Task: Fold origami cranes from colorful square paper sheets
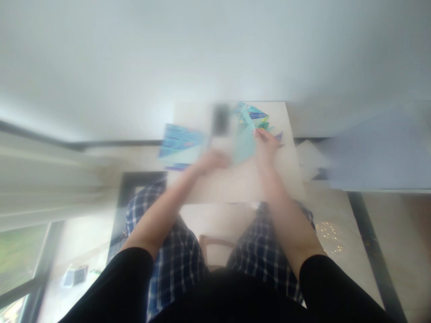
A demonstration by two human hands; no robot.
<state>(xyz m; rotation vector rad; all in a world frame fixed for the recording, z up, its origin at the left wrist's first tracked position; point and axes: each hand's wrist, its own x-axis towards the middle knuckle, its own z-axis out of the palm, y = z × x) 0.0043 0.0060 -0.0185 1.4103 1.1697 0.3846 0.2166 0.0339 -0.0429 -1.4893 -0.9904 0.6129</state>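
Observation:
A light teal sheet of paper [244, 142], with a folded-looking strip at its upper edge, is pinched in my right hand [265, 140] above the small white table [218, 188]. My left hand [215, 160] is beside the sheet's lower left side; motion smears its fingers, so whether it touches the paper is unclear. Left of that hand lies a blue patterned packet or booklet [182, 142]. Behind the right hand sit blue and green printed pieces [257, 114], and a small purple piece [279, 136] shows beside its knuckles.
A dark, blurred rectangular object [221, 120] is near the table's far side. The white wall [215, 54] rises behind the table. At the right is a pale, flat-sided object [380, 152]. My legs in checked trousers [171, 251] are at the near edge. Small lights [330, 237] glow lower right.

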